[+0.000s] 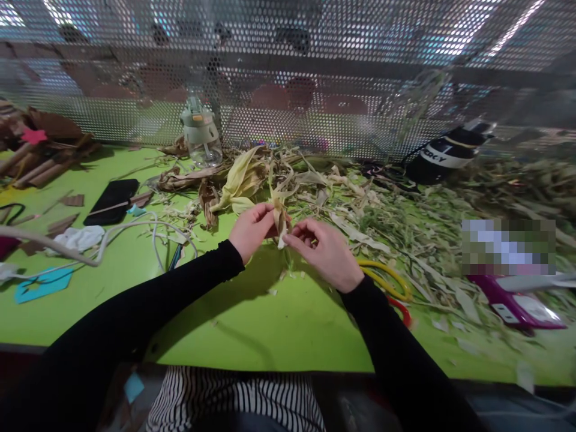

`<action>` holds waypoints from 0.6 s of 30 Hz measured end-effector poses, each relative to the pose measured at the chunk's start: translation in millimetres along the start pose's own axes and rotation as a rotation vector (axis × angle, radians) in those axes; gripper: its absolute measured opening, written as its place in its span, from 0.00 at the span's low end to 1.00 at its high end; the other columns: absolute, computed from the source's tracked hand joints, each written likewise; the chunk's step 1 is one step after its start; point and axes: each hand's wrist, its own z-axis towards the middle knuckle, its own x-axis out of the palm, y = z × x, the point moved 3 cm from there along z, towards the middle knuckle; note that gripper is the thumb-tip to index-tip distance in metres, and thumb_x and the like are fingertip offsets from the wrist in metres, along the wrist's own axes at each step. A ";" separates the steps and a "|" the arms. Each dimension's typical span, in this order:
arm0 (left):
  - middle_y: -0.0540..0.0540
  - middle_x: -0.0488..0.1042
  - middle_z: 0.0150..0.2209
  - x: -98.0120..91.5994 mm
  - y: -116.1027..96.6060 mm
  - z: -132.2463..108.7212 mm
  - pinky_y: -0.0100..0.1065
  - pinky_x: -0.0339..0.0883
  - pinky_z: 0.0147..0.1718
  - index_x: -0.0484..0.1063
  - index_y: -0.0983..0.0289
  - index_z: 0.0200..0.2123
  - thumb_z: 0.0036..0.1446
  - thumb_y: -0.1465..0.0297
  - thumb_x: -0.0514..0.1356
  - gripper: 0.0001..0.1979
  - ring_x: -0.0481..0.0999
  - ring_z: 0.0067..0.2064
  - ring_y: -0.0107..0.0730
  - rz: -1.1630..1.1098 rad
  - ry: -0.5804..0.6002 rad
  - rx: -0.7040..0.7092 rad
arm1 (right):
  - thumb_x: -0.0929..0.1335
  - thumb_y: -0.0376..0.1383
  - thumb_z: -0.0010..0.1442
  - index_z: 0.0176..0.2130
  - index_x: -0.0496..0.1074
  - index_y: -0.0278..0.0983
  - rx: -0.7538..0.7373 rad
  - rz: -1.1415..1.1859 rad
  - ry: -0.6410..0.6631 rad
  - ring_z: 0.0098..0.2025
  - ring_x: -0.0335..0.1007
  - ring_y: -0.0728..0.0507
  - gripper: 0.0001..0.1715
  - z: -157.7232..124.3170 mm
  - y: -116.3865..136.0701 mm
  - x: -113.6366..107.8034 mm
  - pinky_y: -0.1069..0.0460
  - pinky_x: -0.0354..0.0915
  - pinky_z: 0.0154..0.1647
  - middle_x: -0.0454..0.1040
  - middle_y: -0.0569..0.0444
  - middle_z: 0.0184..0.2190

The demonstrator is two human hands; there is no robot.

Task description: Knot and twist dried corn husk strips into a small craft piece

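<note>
Over the middle of the green table, my left hand is closed around a small piece made of pale dried corn husk, its strips spreading at the top. My right hand is at its lower end, thumb and forefinger pinched at a whitish strip there. Whether the right fingertips grip the strip or only touch it is hard to see. Just behind my left hand lies a larger yellow-green corn husk. Beside my right wrist are a yellow loop and a red loop, partly hidden by my sleeve.
Husk scraps cover the table's right and back. A clear bottle and a black bottle stand near the perforated metal screen. To the left are a black phone, cables and white tissue. A purple device lies right.
</note>
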 end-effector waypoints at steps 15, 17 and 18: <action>0.53 0.76 0.28 -3.1 -8.5 -0.7 0.26 0.70 0.31 0.67 0.67 0.29 0.56 0.73 0.55 0.05 0.75 0.28 0.22 -0.185 -0.070 0.017 | 0.62 0.48 0.60 0.37 0.72 0.36 0.155 0.392 0.125 0.24 0.62 0.51 0.19 1.0 -11.8 17.9 0.56 0.59 0.21 0.71 0.54 0.28; 0.52 0.76 0.27 -6.7 -10.1 1.5 0.27 0.71 0.33 0.66 0.66 0.28 0.56 0.75 0.55 0.04 0.75 0.27 0.22 -0.229 -0.097 -0.027 | 0.64 0.48 0.58 0.36 0.72 0.36 0.167 0.366 0.093 0.22 0.60 0.52 0.19 0.8 -12.9 14.2 0.56 0.58 0.21 0.69 0.56 0.25; 0.52 0.76 0.27 -8.5 -11.0 2.4 0.27 0.72 0.34 0.66 0.66 0.28 0.56 0.75 0.55 0.04 0.75 0.27 0.22 -0.245 -0.107 -0.039 | 0.64 0.48 0.58 0.35 0.73 0.35 0.170 0.358 0.086 0.21 0.59 0.52 0.19 1.0 -12.9 12.6 0.57 0.58 0.20 0.69 0.56 0.24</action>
